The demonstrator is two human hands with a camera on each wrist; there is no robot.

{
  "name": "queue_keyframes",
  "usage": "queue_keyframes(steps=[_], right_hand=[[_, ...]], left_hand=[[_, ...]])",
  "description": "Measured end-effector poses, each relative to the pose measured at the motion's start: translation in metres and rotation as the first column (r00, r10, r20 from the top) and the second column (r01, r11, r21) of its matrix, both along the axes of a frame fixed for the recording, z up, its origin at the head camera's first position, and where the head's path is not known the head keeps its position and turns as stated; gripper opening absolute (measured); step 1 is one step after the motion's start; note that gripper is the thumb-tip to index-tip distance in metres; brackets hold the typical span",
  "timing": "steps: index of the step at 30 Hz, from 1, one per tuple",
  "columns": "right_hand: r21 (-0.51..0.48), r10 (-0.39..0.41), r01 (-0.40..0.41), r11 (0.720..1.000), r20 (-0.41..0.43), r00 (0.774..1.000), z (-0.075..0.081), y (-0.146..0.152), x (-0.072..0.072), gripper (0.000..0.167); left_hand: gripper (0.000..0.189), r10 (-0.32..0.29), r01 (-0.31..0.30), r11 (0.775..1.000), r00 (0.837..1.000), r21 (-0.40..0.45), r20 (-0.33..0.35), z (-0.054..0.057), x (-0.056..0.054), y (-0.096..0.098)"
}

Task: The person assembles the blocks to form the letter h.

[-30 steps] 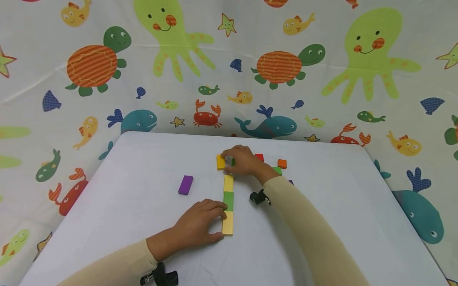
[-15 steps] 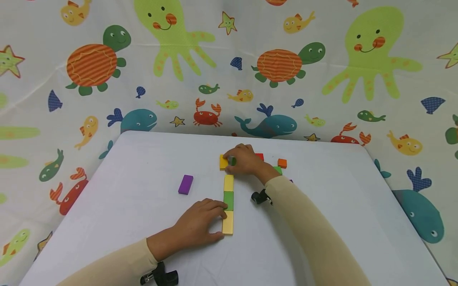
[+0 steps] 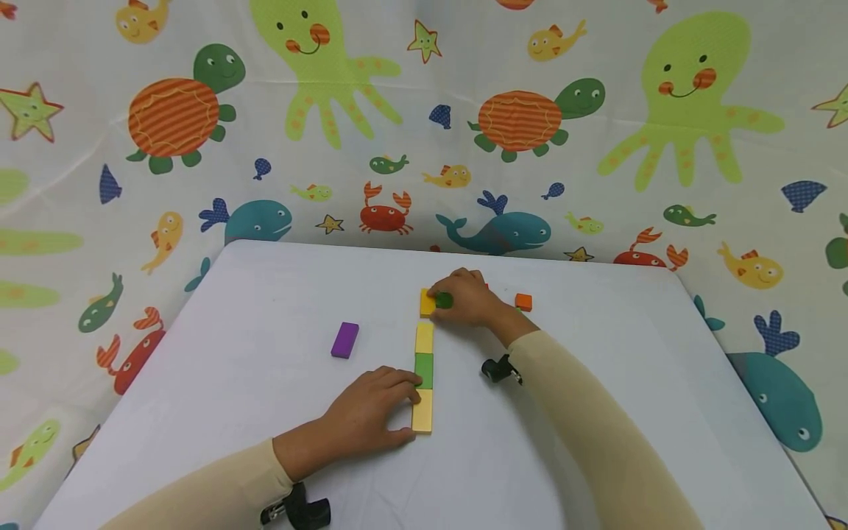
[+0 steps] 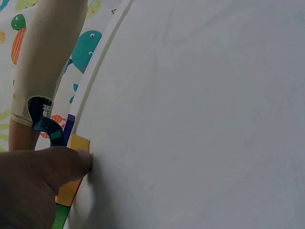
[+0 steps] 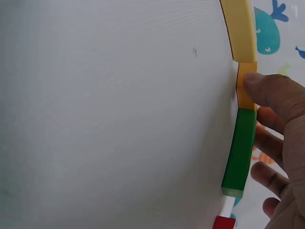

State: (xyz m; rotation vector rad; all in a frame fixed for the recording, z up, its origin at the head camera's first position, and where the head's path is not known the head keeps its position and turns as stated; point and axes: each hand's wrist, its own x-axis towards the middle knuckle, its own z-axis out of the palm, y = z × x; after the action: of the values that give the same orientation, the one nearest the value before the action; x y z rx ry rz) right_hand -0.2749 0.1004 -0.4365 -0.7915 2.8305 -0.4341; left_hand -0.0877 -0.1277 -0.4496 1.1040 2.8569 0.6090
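Observation:
My left hand [image 3: 367, 416] rests at the left side of a row of blocks, with thumb and fingertips curled at the near pale yellow block [image 3: 422, 412]; one fingertip reaches the light green block [image 3: 424, 372]. Another pale yellow block [image 3: 424, 338] continues the row away from me. My right hand [image 3: 467, 298] pinches a golden yellow block [image 3: 427, 303] just beyond the row's far end, its thumb lying on it in the right wrist view. A dark green block [image 5: 239, 152] lies end to end with the golden one, under the fingers.
A purple block [image 3: 344, 340] lies left of the row. Past the right wrist sits an orange block [image 3: 523, 302]; a red block [image 5: 224, 223] shows in the right wrist view. The right forearm covers part of that area. A patterned cloth [image 3: 424, 169] hangs behind the white table [image 3: 265, 316].
My right hand has slid the golden yellow and dark green blocks to the right, so the golden one now lines up with the row. The left hand has stayed in place.

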Motion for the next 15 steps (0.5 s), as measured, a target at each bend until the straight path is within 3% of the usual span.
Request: queue_keyframes(steps=[15], right_hand=[[-0.015,0.053,-0.053,0.998,-0.003,0.999,0.001,0.0054,0.0069,0.042]], left_hand=[[0.04,0.011,-0.011,1.0,1.0,-0.015,0.006,0.0004,0.0019,0.0036]])
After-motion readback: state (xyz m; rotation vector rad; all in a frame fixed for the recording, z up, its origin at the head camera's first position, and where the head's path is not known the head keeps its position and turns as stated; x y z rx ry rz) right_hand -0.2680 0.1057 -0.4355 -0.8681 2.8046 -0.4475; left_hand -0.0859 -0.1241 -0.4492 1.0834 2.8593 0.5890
